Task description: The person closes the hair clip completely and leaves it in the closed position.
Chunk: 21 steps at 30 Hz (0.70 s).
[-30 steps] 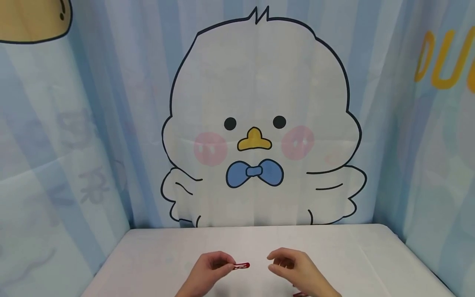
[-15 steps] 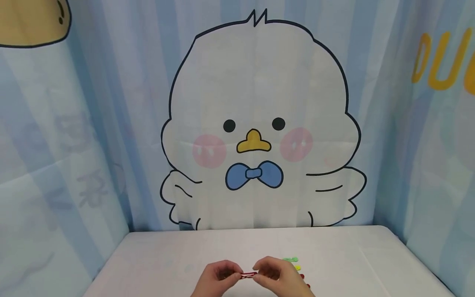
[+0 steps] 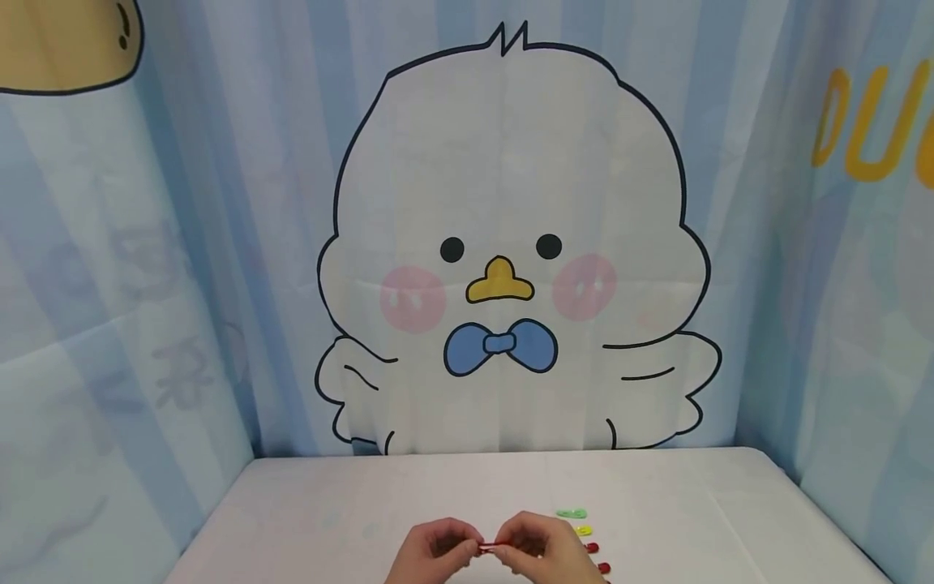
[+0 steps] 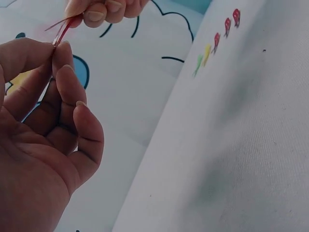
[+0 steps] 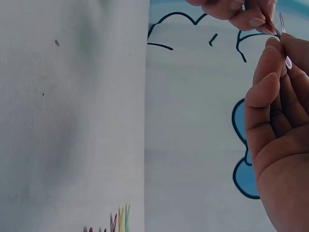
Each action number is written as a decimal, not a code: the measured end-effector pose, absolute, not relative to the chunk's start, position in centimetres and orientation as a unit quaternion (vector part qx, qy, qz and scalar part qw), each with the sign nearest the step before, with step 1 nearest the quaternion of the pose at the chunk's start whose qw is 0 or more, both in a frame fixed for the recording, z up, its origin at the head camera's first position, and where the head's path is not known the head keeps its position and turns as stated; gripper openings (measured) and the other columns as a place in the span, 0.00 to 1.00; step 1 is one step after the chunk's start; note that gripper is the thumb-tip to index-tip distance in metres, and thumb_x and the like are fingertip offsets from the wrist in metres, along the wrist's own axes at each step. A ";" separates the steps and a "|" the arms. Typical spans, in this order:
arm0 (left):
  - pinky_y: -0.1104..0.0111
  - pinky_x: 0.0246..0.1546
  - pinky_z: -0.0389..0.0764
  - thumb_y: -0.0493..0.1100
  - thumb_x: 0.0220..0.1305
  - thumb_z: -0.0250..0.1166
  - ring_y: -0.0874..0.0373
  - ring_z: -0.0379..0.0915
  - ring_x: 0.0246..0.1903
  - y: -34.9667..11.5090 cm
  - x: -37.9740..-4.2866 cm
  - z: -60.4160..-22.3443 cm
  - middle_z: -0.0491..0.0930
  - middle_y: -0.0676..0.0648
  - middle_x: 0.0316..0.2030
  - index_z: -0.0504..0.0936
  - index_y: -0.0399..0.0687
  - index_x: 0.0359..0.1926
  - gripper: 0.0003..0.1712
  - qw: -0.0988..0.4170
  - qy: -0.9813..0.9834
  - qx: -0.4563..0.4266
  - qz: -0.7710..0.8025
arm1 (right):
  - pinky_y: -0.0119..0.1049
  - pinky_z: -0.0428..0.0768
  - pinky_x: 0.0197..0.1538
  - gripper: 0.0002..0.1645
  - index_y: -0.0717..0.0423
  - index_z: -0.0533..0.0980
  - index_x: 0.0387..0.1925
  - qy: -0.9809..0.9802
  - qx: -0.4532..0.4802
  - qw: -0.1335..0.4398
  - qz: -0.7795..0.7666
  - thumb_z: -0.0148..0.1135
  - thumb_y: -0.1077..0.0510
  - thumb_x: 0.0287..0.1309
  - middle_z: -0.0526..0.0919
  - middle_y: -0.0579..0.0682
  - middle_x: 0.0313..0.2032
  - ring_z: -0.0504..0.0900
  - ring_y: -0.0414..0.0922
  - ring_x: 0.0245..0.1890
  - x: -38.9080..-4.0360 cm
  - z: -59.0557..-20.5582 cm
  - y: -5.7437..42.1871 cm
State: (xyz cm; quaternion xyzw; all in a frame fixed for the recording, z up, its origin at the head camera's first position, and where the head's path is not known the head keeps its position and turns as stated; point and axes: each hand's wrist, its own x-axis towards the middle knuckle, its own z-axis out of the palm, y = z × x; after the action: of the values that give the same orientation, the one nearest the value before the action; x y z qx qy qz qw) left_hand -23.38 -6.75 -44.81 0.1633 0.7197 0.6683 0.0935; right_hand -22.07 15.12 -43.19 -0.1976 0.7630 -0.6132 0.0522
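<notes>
A small red snap hair clip (image 3: 486, 549) is stretched between my two hands, above the white table. The thumb and fingertips of my left hand (image 3: 436, 553) pinch one end of it. My right hand (image 3: 541, 549) pinches the opposite end. Seen from the left wrist, the two strips of the hair clip (image 4: 61, 33) stand apart, so it is unsnapped. The right wrist view shows the rounded end of the clip (image 5: 288, 62) poking out beside the right fingertips, while much of the rest is hidden by fingers.
Beside my right hand, a row of hair clips lies on the table (image 3: 679, 519): a green clip (image 3: 571, 513), a yellow clip (image 3: 584, 531) and several red clips (image 4: 227, 27), partly covered by the hand in the head view. A curtain (image 3: 503, 405) printed with a duck hangs behind the table.
My right hand has moved left, from apart and unfilled, to pinch the free end of the red hair clip. My left hand has shifted slightly right and down, still holding it.
</notes>
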 end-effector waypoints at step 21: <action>0.68 0.30 0.78 0.37 0.57 0.73 0.57 0.76 0.27 -4.8 -22.8 -45.1 0.82 0.50 0.26 0.86 0.39 0.31 0.05 -0.001 0.765 0.108 0.635 | 0.31 0.75 0.28 0.04 0.59 0.83 0.32 0.804 -0.165 -0.014 -0.571 0.71 0.62 0.60 0.81 0.44 0.24 0.75 0.38 0.22 -22.0 -43.7 14.7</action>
State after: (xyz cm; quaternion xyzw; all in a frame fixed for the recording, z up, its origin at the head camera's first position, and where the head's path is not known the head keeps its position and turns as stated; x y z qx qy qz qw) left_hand -22.84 -4.78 -45.13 0.1075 0.7651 0.6348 -0.0006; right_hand -21.99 14.73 -43.67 -0.1648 0.8044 -0.5706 -0.0143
